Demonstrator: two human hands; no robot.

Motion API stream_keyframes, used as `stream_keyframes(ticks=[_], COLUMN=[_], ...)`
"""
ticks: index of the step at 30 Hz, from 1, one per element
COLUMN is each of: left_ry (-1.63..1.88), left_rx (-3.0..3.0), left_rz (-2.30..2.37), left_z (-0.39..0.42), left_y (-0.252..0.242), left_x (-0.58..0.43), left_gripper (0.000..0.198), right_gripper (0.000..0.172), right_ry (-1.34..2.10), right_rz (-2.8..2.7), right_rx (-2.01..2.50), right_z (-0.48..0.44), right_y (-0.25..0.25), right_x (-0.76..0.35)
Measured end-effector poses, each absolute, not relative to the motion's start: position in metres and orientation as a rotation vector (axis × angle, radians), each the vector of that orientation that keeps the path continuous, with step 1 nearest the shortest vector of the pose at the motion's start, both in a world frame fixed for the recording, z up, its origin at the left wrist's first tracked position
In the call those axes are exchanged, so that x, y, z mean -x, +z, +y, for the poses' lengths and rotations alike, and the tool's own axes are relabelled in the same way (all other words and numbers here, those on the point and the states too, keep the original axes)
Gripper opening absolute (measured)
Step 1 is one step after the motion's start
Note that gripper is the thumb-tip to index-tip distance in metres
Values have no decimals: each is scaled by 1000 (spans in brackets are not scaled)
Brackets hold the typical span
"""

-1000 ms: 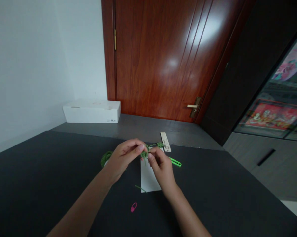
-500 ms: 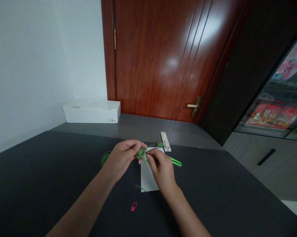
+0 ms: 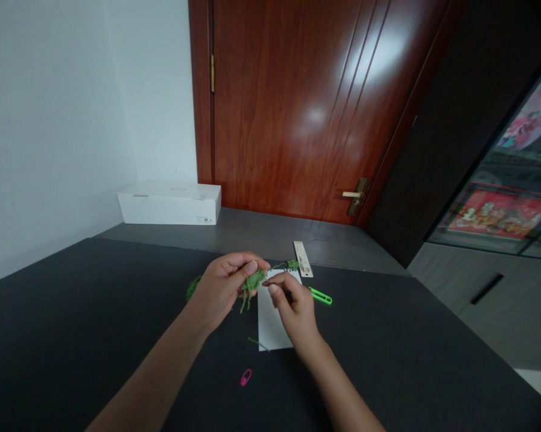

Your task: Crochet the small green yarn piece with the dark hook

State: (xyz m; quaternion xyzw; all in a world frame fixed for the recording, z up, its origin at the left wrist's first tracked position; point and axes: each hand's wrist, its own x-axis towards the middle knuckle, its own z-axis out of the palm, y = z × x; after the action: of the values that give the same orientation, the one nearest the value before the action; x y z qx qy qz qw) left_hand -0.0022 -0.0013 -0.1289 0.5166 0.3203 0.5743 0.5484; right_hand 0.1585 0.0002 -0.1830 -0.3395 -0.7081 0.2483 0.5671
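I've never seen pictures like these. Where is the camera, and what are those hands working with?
There is no machine here: these are a person's own bare hands, seen by a camera worn on the head, looking forward and down. The left hand holds a small green yarn piece with loose ends hanging. The right hand pinches something thin and dark, too small to identify. On the dark surface lie white paper, a green clip, a pink clip and more yarn, partly hidden.
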Motion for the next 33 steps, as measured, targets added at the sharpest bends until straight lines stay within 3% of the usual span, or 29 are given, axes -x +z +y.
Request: stream_keyframes(ticks=[7,18,23,27,33], left_ry=[1347,1274,1104,1005,1008], left_rx=[-1217,-1235,-1303,-1306,-1261], left_rz=[689,689,608,479,424], left_z=[-1,1,5,10,13], left_y=[-129,-130,-131,-137,-143], left_x=[4,10,17,20,17], left_gripper=[24,27,18,15,34], right_gripper=[26,22,27,34,39], right_ry=[803,531,381,657,1237], right_rz=[-1613,-1696,-1776,-1756,-1585], right_rx=[721,781,659,559,440], right_z=[5,10,15,18,24], right_y=[-189,-187,-181,-184,-200], right_x=[-159,-170,-176,-172,-161])
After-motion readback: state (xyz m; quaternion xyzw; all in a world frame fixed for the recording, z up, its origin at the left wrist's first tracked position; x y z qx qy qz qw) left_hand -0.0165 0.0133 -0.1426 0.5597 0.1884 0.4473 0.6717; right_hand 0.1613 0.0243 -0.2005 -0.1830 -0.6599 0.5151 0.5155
